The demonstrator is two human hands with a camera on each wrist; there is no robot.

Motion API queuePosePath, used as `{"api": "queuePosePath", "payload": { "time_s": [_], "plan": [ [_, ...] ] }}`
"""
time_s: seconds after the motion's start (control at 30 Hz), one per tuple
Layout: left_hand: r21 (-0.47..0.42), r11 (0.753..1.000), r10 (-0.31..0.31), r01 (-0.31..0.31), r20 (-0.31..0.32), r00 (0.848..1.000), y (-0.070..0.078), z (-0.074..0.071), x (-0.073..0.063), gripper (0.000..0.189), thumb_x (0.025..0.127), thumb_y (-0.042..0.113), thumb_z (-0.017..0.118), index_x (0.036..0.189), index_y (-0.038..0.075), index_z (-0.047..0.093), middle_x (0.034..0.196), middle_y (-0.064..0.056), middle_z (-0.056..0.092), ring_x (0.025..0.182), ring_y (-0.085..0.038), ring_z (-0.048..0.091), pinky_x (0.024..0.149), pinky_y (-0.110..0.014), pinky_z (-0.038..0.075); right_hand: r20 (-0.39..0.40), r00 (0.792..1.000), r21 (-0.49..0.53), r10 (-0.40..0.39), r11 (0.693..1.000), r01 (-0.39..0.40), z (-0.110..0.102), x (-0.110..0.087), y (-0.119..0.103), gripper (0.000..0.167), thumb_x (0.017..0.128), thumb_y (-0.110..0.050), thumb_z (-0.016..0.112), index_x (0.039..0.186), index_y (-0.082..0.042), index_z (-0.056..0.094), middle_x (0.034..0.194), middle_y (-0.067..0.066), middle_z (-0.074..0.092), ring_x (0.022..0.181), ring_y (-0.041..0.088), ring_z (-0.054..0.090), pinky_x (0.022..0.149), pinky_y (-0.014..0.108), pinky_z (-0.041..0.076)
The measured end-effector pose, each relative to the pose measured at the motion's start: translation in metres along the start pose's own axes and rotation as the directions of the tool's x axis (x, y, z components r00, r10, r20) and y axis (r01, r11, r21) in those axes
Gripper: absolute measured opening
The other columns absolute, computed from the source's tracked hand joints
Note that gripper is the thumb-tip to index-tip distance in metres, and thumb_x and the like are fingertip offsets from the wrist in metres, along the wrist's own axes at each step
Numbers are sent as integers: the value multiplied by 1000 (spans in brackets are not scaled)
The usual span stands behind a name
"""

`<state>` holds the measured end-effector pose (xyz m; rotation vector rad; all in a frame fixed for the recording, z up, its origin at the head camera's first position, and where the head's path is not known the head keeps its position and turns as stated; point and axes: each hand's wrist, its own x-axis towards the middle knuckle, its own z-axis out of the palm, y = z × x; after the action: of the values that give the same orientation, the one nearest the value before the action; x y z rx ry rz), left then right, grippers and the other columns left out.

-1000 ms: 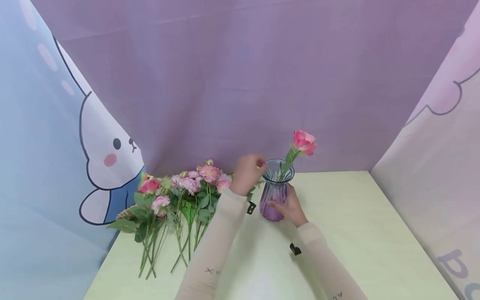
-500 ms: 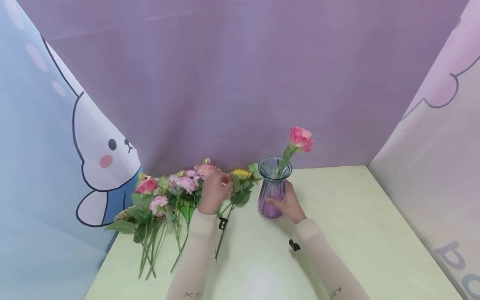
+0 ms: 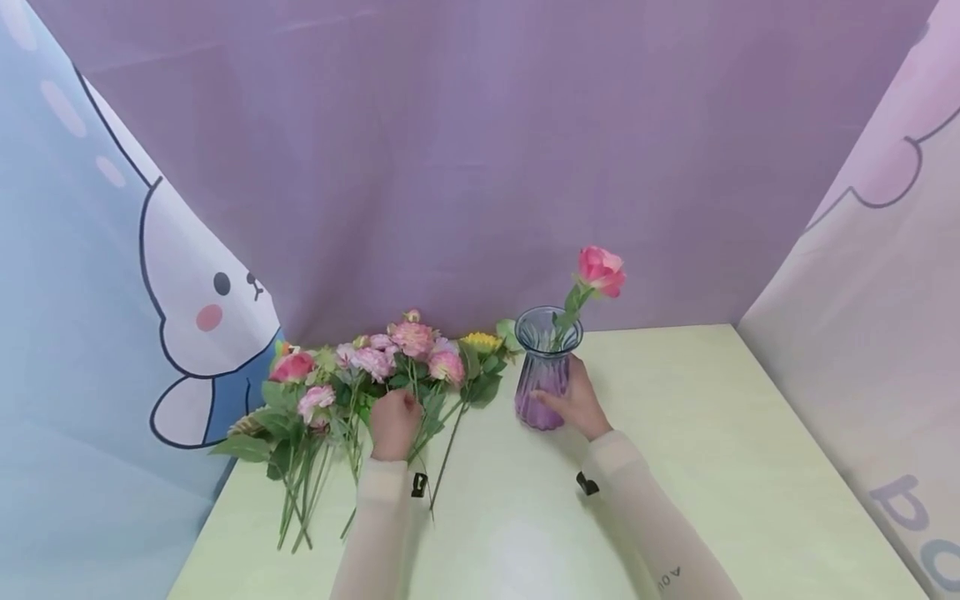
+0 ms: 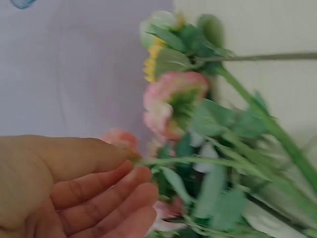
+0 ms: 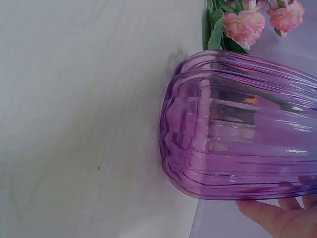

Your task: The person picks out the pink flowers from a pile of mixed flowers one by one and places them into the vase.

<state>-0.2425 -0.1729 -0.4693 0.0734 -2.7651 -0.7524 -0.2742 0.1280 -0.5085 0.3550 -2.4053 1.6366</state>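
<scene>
My right hand (image 3: 576, 407) grips the side of a ribbed glass vase (image 3: 543, 383), purple below and bluish at its flared rim. In the right wrist view, the fingers (image 5: 262, 212) lie along the lower side of the vase. A pink rose (image 3: 601, 271) leans out of the vase to the right. Over the flower stems at the left is my left hand (image 3: 395, 423). In the left wrist view its fingers bend loosely, tips close to a green stem (image 4: 198, 161) below a coral-pink bloom (image 4: 123, 140). Nearby are a pink peony (image 3: 447, 367) and a yellow sunflower (image 3: 482, 342).
Several more artificial flowers lie along the table's left back, among them a red-pink rose (image 3: 292, 367) and a pale pink bloom (image 3: 316, 402). Their stems point toward the front of the pale table (image 3: 510, 533). A purple cloth (image 3: 480, 167) hangs behind, with printed cloths either side.
My left hand has moved from beside the vase rim leftward and down to the flower stems, uncovering the sunflower and peony. My right hand stays on the vase.
</scene>
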Motion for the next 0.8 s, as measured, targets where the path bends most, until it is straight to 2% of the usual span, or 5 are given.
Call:
{"api": "queuePosePath", "payload": {
  "time_s": [0.07,0.17,0.3,0.47,0.8],
  "plan": [
    [11,1000,-10,10,7,1000,-6,5,-2,39,85,1,61,51,8,43,46,0,36,43,-13,30,41,-27,29,-5,1000,-12,2,1000,-2,0,1,1,97,74,-25,81,145,0,20,140,25,33,130,39,35,111,51,25],
    [32,999,-31,29,61,998,-15,13,-7,50,83,-4,53,51,17,21,48,5,13,48,-12,12,44,-25,14,-9,1000,-22,3,1000,-3,0,1,2,96,74,-24,81,145,0,20,140,25,34,130,39,35,111,50,25],
    [83,994,-72,64,91,993,-26,23,-15,47,79,-6,56,49,16,27,44,3,29,43,-12,28,38,-26,25,-5,1000,-15,-13,1000,13,1,1,3,96,74,-23,80,145,2,20,141,26,32,131,40,34,110,52,24],
    [105,988,-121,111,96,988,-33,27,-26,39,77,-3,64,51,11,38,52,-8,52,49,-22,50,41,-35,38,0,1000,-11,-18,1000,18,2,0,2,96,75,-23,80,145,3,19,140,26,32,131,40,34,110,52,25],
    [116,980,-176,159,158,972,-39,31,-38,45,78,-7,59,53,15,29,48,0,36,47,-14,31,42,-24,24,-13,1000,-41,-21,999,20,2,1,6,96,75,-25,80,145,2,19,138,26,33,130,41,35,110,51,26]
  ]
}}
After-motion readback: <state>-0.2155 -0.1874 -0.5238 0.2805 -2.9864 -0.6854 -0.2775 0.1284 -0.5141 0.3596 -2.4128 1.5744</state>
